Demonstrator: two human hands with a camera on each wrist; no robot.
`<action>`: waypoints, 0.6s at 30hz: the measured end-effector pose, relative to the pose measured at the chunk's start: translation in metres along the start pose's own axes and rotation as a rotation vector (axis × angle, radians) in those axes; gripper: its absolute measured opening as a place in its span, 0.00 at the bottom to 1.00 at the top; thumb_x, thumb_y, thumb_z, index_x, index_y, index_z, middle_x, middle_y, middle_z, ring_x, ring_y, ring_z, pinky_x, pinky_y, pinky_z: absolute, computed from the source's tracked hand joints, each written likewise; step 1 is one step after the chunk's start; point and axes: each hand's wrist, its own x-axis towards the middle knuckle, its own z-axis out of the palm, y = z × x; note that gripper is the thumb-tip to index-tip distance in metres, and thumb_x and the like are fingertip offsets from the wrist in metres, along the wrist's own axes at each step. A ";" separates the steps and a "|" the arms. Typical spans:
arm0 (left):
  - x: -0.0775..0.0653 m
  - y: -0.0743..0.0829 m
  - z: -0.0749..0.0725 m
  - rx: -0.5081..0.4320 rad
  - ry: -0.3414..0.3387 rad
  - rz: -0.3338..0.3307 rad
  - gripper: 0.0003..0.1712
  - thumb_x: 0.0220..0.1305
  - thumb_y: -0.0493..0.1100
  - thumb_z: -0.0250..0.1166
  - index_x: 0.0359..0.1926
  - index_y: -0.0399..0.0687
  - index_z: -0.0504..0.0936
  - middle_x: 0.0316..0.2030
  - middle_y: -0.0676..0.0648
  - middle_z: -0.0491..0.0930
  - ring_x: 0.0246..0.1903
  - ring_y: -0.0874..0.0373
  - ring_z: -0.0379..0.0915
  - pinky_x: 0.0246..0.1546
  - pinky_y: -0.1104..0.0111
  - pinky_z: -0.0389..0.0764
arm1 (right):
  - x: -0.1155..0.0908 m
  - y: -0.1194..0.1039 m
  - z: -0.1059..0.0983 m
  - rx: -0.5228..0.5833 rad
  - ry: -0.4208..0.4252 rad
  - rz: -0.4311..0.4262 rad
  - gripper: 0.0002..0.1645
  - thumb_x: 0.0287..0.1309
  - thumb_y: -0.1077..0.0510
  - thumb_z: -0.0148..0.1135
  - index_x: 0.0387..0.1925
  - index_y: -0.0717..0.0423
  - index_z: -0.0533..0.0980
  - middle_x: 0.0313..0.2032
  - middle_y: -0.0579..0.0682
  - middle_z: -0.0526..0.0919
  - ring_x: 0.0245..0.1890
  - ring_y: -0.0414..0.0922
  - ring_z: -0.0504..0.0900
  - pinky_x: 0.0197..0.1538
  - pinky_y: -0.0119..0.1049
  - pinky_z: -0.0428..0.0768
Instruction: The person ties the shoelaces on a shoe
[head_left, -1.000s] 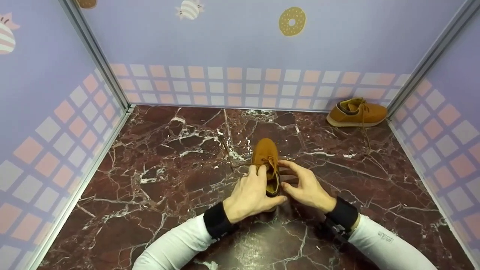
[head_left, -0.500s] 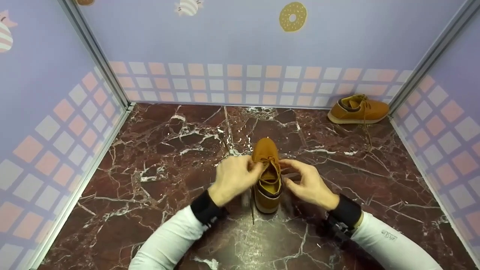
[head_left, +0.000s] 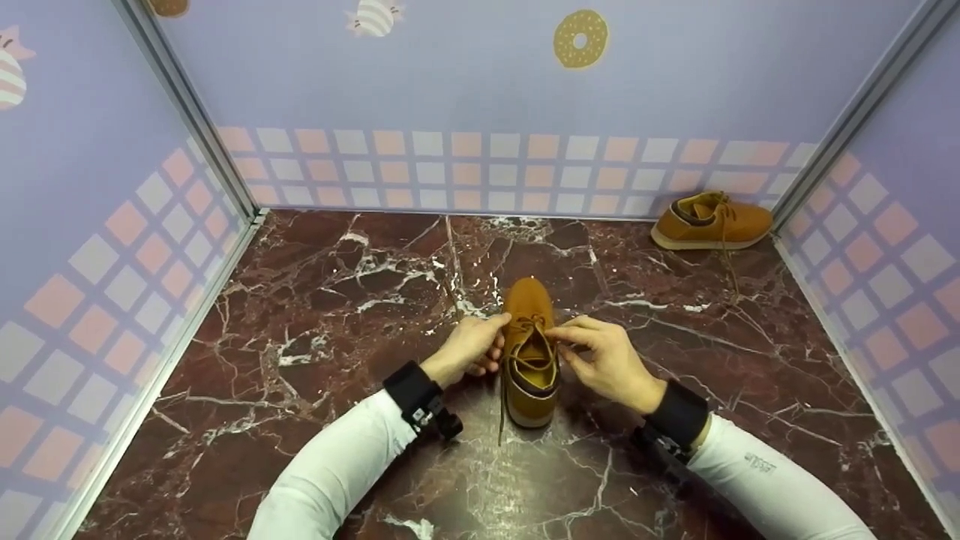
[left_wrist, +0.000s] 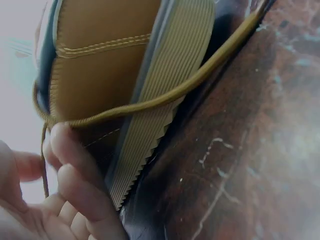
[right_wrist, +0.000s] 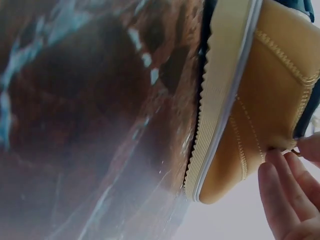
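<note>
Shoe (head_left: 529, 300) in the head view stands upright on the marbled floor (head_left: 187, 442), toe pointing away from the person, between the two hands. Some of its shoelace (head_left: 502, 412) crosses the front near the toe, while one loose length hangs down the left side to the floor. The lacing therefore seems partly done: no finished bow shows at the top, and drawing in and fastening the loose ends appears to be left. The left hand (head_left: 469, 349) is at the shoe's left side, the right hand (head_left: 611, 360) at its right, by the opening. Well apart, a second shoe (head_left: 739, 227) stands in the far right corner near the back wall (head_left: 465, 82), its trailing lace (head_left: 730, 271) reaching the floor; it blocks nothing.

In the left wrist view, the shoelace runs across the shoe's side and sole. A fingertip of the left hand touches shoe and lace; thumb and nearer fingers stand slightly apart, and whether they hold the thin strand there I cannot tell.

In the right wrist view, thumb and finger pinch a short bit of lace close against the leather, and these fingers hide the eyelets.
</note>
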 end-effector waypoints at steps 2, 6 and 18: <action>0.001 0.000 0.004 -0.009 0.073 0.056 0.24 0.81 0.58 0.60 0.29 0.51 0.82 0.19 0.55 0.78 0.14 0.63 0.74 0.13 0.74 0.74 | 0.001 0.001 0.002 -0.034 0.005 -0.020 0.19 0.57 0.74 0.77 0.48 0.56 0.92 0.43 0.51 0.94 0.39 0.47 0.93 0.44 0.37 0.93; 0.001 -0.001 0.009 -0.023 0.193 0.194 0.18 0.81 0.49 0.60 0.35 0.46 0.85 0.23 0.54 0.81 0.15 0.64 0.74 0.13 0.74 0.75 | 0.004 0.000 0.004 -0.037 0.007 -0.002 0.07 0.66 0.70 0.74 0.42 0.57 0.88 0.40 0.49 0.91 0.37 0.42 0.91 0.39 0.39 0.93; -0.002 0.002 0.011 -0.118 0.283 0.587 0.21 0.87 0.45 0.62 0.43 0.30 0.90 0.29 0.35 0.90 0.22 0.61 0.82 0.21 0.69 0.84 | 0.013 -0.005 -0.005 0.310 0.036 0.236 0.11 0.82 0.68 0.57 0.45 0.70 0.85 0.42 0.62 0.93 0.36 0.34 0.88 0.39 0.31 0.90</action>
